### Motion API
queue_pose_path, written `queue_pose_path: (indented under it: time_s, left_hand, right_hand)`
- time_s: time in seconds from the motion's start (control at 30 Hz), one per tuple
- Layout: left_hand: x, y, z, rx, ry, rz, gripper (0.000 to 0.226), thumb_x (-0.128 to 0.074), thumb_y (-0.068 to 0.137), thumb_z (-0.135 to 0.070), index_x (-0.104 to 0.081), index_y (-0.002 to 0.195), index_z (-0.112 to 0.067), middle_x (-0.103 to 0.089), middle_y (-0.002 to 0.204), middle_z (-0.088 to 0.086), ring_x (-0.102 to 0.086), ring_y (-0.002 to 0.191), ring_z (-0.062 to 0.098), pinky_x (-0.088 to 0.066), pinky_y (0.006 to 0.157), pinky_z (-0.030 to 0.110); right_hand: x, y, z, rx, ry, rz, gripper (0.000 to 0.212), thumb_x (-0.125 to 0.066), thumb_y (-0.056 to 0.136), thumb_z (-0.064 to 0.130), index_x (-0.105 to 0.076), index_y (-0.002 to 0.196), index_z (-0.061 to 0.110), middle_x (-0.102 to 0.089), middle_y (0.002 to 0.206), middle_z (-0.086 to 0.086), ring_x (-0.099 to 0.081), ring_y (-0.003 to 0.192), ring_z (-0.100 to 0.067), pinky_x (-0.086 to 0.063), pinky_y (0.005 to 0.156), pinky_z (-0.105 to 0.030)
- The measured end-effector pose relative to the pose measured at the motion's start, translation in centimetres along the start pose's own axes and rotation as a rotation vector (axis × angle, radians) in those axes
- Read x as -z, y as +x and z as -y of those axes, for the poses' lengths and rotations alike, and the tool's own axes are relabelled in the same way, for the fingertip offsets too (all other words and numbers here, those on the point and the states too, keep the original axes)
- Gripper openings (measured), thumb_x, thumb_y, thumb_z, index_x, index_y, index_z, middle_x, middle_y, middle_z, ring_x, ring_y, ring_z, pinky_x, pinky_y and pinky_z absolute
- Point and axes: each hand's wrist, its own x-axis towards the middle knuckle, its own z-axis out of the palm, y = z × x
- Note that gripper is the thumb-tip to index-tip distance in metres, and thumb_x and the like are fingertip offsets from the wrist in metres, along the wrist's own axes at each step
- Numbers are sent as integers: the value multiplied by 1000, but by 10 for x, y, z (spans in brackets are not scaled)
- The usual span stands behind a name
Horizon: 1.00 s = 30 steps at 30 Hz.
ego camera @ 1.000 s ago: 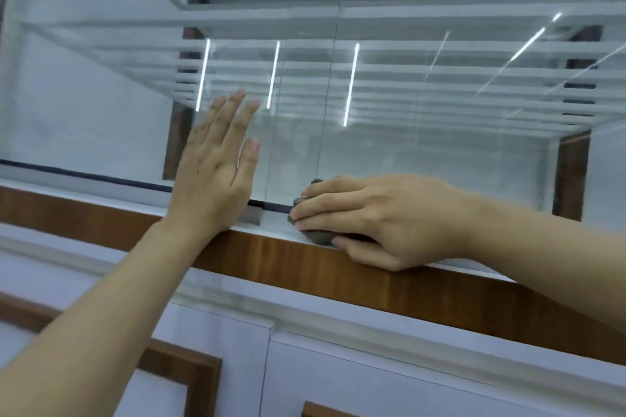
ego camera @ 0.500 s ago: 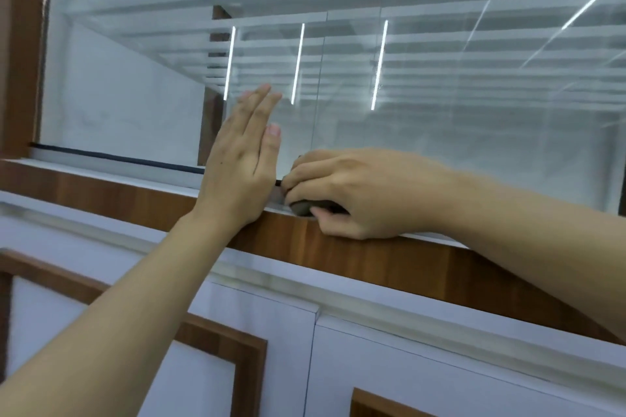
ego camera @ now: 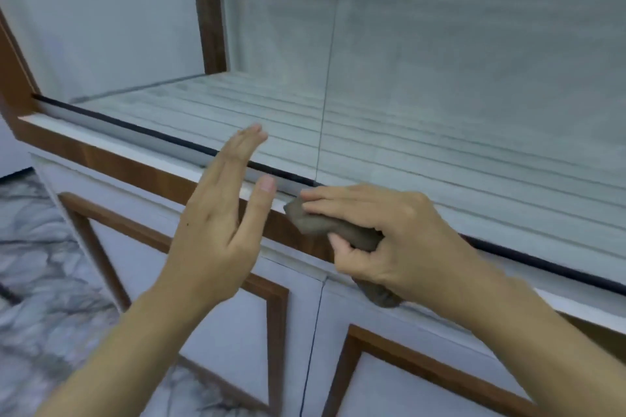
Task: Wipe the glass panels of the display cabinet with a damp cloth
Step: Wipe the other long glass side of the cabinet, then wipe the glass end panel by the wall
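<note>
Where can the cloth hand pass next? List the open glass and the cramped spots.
Free: the right glass panel, right of the vertical seam and above the black bottom track. Also the left glass panel, left of the open left hand. Crowded: the seam's foot, where the right hand grips the grey-brown folded cloth.

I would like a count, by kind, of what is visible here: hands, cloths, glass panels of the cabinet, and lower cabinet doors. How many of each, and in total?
Hands: 2, the left hand open, the right hand gripping the cloth
Cloths: 1, the grey-brown cloth
Glass panels: 2, the left panel and the right panel
Lower doors: 2, the left door and the right door
Total: 7
</note>
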Motion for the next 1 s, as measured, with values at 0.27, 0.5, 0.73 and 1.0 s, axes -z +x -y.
queue_pose_path:
  time_s: [0.27, 0.5, 0.73, 1.0]
  left_hand:
    - [27, -26, -99, 362, -109, 492, 46, -35, 102, -58, -54, 138, -37, -57, 129, -28, -57, 111, -5, -42, 92, 11]
    - [7, -9, -218, 373, -228, 955, 59, -31, 99, -67, -58, 140, -33, -59, 135, -21, -51, 121, -8, -40, 103, 17]
    - [-61, -21, -330, 39, -188, 1238, 51, -34, 104, -53, -47, 149, -33, -44, 150, -21, -35, 133, -7, -25, 107, 17]
    - [-170, -80, -488, -208, -230, 1447, 43, -38, 107, -45, -52, 146, -31, -48, 146, -19, -40, 124, -6, -27, 95, 10]
  right_hand:
    - [47, -66, 65, -675, 368, 40, 41, -69, 84, 15, -75, 123, 25, -61, 129, 28, -55, 122, 14, -40, 105, -8]
    - [154, -123, 130, -1055, 392, -97, 40, -66, 85, 19, -73, 124, 27, -64, 124, 27, -56, 118, 16, -40, 102, -5]
    - [228, -232, 184, -1324, 295, -357, 36, -69, 95, 9, -70, 129, 23, -61, 132, 22, -54, 121, 15, -43, 104, -9]
    - [343, -391, 223, -1528, 97, -548, 37, -66, 99, 13, -67, 132, 28, -55, 129, 35, -51, 114, 22, -44, 103, -10]
